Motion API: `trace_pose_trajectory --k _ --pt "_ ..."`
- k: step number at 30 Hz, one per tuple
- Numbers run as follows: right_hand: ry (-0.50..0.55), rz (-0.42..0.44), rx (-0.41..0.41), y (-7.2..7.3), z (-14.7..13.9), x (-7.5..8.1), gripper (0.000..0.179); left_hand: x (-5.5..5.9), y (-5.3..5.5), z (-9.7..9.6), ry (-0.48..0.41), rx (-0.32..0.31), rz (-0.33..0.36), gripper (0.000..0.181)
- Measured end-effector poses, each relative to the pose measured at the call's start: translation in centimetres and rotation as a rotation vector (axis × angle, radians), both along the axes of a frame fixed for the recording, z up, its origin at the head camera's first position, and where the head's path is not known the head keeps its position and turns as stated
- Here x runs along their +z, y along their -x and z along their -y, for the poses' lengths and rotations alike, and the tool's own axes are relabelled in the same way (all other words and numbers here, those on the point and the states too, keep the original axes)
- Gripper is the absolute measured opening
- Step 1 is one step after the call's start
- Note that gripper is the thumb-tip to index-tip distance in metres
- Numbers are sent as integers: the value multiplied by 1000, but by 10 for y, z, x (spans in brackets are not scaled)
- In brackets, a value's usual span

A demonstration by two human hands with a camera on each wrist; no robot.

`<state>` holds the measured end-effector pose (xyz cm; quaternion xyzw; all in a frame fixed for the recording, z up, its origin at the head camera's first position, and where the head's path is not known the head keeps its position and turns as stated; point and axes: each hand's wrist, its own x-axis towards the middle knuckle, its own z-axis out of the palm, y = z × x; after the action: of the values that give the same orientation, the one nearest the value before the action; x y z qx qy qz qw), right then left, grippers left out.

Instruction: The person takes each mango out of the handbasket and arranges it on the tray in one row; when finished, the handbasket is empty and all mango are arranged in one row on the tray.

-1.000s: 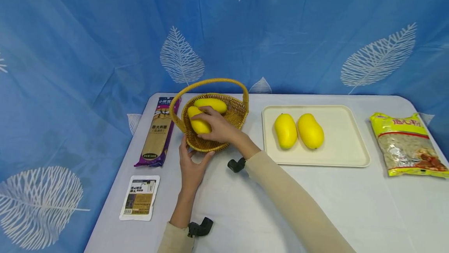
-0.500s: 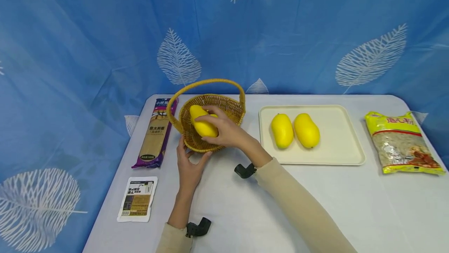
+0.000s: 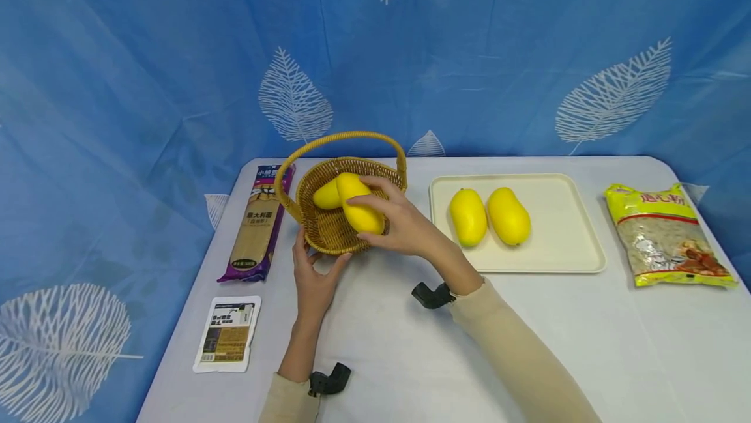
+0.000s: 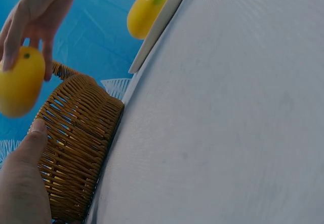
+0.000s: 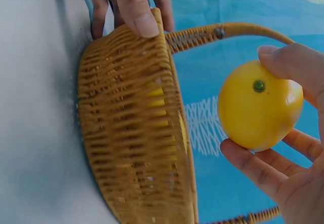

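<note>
My right hand [image 3: 405, 219] grips a yellow mango [image 3: 359, 204] between thumb and fingers, held above the rim of a brown wicker basket [image 3: 328, 240]. Its green stem spot shows in the right wrist view, where the mango [image 5: 260, 107] is apart from the basket. A second mango [image 3: 327, 195] lies inside the basket, partly hidden behind the held one. At the basket's near left side my left hand [image 3: 315, 283] holds the wicker, its thumb [image 4: 33, 143] pressed on the rim. The tall arched handle stands upright over the basket.
Right of the basket, a cream tray [image 3: 566, 234] bears two mangoes [image 3: 468, 218]. A spaghetti pack [image 3: 256, 224] lies left of the basket, with a small white-edged sachet [image 3: 227, 334] nearer. A yellow pasta bag [image 3: 671, 237] lies far right. A blue leaf-patterned curtain [image 3: 499, 84] hangs behind.
My right hand has lifted the mango from inside the basket and drawn it up and to the right. The left hand stays at the basket; the head view has shifted slightly.
</note>
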<state>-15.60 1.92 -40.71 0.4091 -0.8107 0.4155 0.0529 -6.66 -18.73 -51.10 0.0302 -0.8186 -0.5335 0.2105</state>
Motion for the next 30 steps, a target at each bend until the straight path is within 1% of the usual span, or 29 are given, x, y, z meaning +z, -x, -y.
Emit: trace_pose_trajectory --k 5,9,12,16,18,23,25,30 --pt "41 -19 -27 -7 -21 -1 53 -2 0 -1 8 10 -7 102" --pt "62 -49 -61 -13 -39 0 55 -5 -1 -1 4 21 5 103" --pt "78 -59 -96 -17 -54 1 55 -5 -1 -2 -18 22 14 103" --pt "87 -69 -175 -20 -77 3 57 -4 -1 -3 -32 15 19 104" --pt "90 -74 -216 -20 -88 3 58 0 -1 -5 -30 12 18 103" --pt "95 -103 -299 -20 -117 2 59 22 -8 -13 -30 4 17 98" --pt "99 -121 -325 -19 -128 2 60 30 -10 -15 -28 -1 15 97" --pt "117 -145 -359 -19 -150 2 63 32 -11 -16 -28 0 13 97"
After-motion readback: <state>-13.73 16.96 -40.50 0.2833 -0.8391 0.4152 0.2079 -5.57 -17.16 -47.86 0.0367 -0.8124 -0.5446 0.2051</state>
